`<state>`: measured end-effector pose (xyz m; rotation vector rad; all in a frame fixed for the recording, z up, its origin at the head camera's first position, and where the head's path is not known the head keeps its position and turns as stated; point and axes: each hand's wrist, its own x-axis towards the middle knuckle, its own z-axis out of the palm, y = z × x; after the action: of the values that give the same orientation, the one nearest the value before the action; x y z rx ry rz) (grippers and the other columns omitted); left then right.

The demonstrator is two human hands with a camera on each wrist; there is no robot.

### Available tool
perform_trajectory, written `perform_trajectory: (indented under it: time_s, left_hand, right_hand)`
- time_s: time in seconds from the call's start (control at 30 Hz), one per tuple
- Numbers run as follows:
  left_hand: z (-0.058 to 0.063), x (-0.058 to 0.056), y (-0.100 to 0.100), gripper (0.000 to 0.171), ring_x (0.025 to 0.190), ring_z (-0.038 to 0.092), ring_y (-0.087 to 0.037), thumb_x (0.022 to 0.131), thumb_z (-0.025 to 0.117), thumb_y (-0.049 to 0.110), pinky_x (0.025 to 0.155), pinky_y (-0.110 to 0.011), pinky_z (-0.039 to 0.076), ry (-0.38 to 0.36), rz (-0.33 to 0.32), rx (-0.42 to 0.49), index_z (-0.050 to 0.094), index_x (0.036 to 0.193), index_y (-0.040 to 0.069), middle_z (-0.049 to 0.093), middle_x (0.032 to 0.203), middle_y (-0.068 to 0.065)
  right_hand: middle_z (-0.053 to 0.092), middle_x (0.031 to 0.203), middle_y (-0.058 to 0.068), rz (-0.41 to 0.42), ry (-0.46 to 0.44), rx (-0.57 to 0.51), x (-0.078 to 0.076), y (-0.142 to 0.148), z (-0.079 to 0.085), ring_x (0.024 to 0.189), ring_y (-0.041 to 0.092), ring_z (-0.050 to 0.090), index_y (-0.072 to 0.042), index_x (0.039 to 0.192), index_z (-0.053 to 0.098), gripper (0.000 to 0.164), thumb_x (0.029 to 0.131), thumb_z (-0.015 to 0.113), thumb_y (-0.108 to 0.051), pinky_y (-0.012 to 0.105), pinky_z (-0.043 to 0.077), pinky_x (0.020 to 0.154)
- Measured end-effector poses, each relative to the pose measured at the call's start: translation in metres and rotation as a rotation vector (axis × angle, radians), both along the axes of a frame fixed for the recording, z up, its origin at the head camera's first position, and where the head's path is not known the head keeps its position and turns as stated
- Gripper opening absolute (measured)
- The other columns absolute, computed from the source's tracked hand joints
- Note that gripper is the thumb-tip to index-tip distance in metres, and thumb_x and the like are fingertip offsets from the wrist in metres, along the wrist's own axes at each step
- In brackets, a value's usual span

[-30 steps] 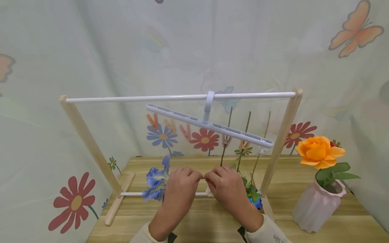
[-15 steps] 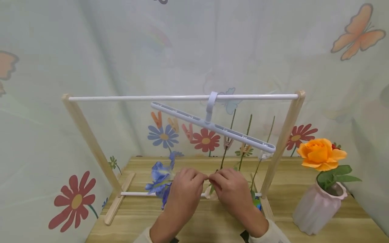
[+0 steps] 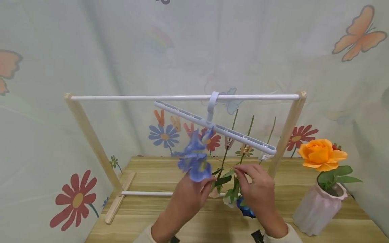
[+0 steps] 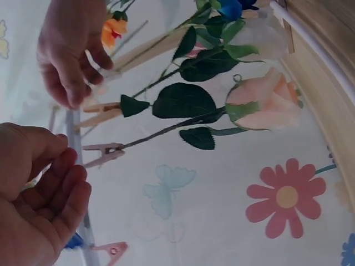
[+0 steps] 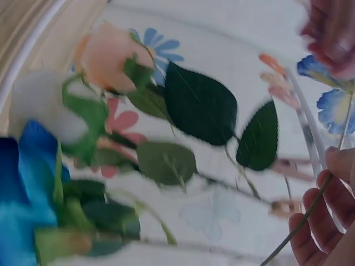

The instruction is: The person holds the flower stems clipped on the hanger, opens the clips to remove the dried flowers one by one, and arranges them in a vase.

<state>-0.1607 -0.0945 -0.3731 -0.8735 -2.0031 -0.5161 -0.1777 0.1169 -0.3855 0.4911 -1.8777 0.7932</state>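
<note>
My right hand (image 3: 258, 189) pinches the thin green stem (image 5: 299, 224) of a blue iris (image 3: 195, 160) between thumb and fingers. The bloom is raised in front of the hanger's middle, to the left of that hand. Just under the petals is my left hand (image 3: 189, 194), its fingers (image 4: 72, 194) loosely bent with the thumb close to them; I see nothing held between them. A pale blue clip hanger (image 3: 188, 115) hangs tilted above both hands. On its right half, clips hold upside-down flowers, among them a peach rose (image 4: 266, 102) and a blue flower (image 3: 245, 209).
The hanger's left half carries bare clips, one orange (image 3: 159, 117). A white rod (image 3: 127, 98) on wooden posts (image 3: 91, 138) bears the hanger. A pale pink vase (image 3: 317, 209) with an orange rose (image 3: 322, 155) stands at the right on the wooden table (image 3: 146, 216).
The iris has swung from left of the left hand up and rightward to above it. My right hand has moved right with the stem; the hands, formerly together, are now apart.
</note>
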Motion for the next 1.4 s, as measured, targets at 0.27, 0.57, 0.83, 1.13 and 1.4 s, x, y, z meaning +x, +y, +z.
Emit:
perform_trajectory:
  time_s: [0.27, 0.57, 0.83, 1.13, 1.4]
  left_hand:
    - [-0.008, -0.026, 0.001, 0.013, 0.086, 0.073, -0.012, 0.091, 0.075, 0.009, 0.074, -0.027, 0.06, -0.43, -0.018, 0.186, 0.076, 0.103, 0.011, 0.077, 0.098, -0.001]
    - [-0.011, -0.048, 0.016, 0.02, 0.094, 0.073, -0.014, 0.097, 0.07, 0.019, 0.083, -0.027, 0.061, -0.703, -0.06, 0.327, 0.074, 0.116, 0.013, 0.077, 0.105, -0.004]
    - [-0.011, -0.062, 0.031, 0.026, 0.101, 0.072, -0.018, 0.097, 0.069, 0.024, 0.087, -0.031, 0.06, -0.839, -0.065, 0.434, 0.071, 0.121, 0.015, 0.075, 0.109, -0.005]
    - [-0.015, -0.074, 0.042, 0.029, 0.098, 0.07, -0.016, 0.096, 0.07, 0.026, 0.085, -0.028, 0.06, -0.89, -0.086, 0.488, 0.07, 0.121, 0.013, 0.075, 0.109, -0.001]
    - [-0.018, -0.078, 0.046, 0.021, 0.09, 0.069, -0.014, 0.096, 0.071, 0.022, 0.079, -0.023, 0.058, -0.866, -0.089, 0.485, 0.072, 0.114, 0.013, 0.075, 0.103, -0.002]
  right_hand:
    - [0.075, 0.085, 0.006, -0.063, -0.057, -0.242, 0.011, 0.04, 0.009, 0.084, -0.015, 0.054, -0.004, 0.093, 0.079, 0.018, 0.078, 0.082, 0.005, 0.001, 0.043, 0.08]
    - [0.059, 0.095, -0.041, -0.197, -0.066, -0.394, 0.018, 0.084, 0.011, 0.077, -0.021, 0.055, 0.0, 0.1, 0.079, 0.018, 0.081, 0.081, 0.003, 0.0, 0.044, 0.074]
    - [0.055, 0.089, -0.039, -0.399, -0.144, -0.556, 0.025, 0.117, 0.023, 0.073, -0.017, 0.053, -0.002, 0.107, 0.078, 0.019, 0.089, 0.078, -0.01, 0.0, 0.044, 0.073]
    - [0.057, 0.094, -0.04, -0.582, -0.156, -0.641, 0.026, 0.143, 0.033, 0.081, -0.022, 0.05, -0.012, 0.114, 0.078, 0.028, 0.096, 0.07, -0.032, 0.004, 0.043, 0.079]
    - [0.048, 0.092, -0.046, -0.6, -0.128, -0.616, 0.023, 0.155, 0.03, 0.084, -0.024, 0.05, -0.007, 0.112, 0.078, 0.03, 0.097, 0.07, -0.032, 0.003, 0.043, 0.078]
